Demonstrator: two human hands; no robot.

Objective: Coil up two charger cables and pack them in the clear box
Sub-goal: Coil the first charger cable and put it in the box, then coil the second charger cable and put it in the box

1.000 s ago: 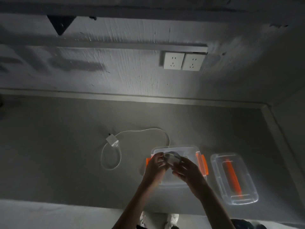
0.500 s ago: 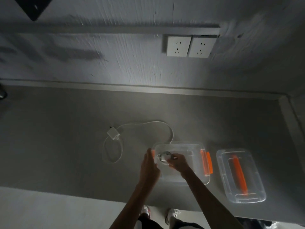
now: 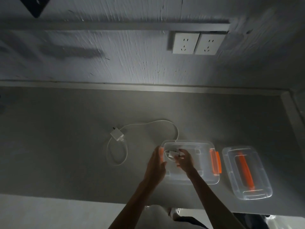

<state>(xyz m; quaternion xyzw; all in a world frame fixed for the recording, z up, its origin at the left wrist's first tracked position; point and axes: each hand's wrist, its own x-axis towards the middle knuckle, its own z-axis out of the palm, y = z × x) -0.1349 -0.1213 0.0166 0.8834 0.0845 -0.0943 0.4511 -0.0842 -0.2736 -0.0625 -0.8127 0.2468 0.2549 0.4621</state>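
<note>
A clear box [image 3: 204, 172] with orange latches stands open on the grey counter. My right hand [image 3: 184, 160] is inside its left end, fingers closed on a coiled white charger cable [image 3: 170, 154] with its plug. My left hand [image 3: 156, 164] rests against the outside of the box's left wall, beside the orange latch, holding nothing. A second white charger [image 3: 116, 134] lies on the counter to the left, its cable [image 3: 116, 153] loose in a loop and running back to the box's far edge.
The clear lid [image 3: 245, 172] with an orange handle lies right of the box. Two wall sockets [image 3: 197, 43] sit on the wall behind the counter [image 3: 66, 129]. The counter's front edge is near my body, its right end meets a side wall.
My right hand has lowered the coiled cable from above the box down into its left end. My left hand let go of the coil and moved to the box's left wall.
</note>
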